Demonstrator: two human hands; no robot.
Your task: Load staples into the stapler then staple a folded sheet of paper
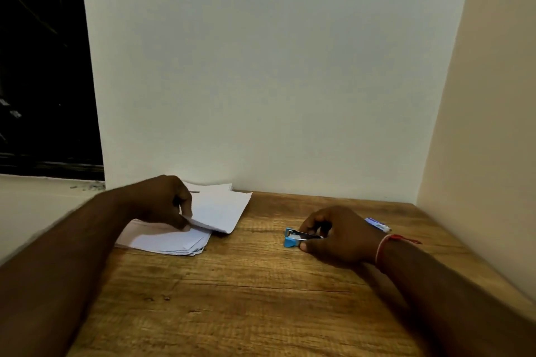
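Observation:
A small blue stapler (293,238) with a metal top lies on the wooden table (232,298) right of centre. My right hand (336,236) covers its rear half, thumb at the near side and fingers curled over the top. At the table's left back, my left hand (166,201) pinches the near edge of a folded white sheet (220,211) between thumb and fingers. That sheet is raised slightly above a stack of white paper (171,240). No loose staples are visible.
A blue and white box (377,224), partly hidden behind my right wrist, lies on the table. White walls close the table at the back and right. A dark window and a pale ledge (34,197) are at the left.

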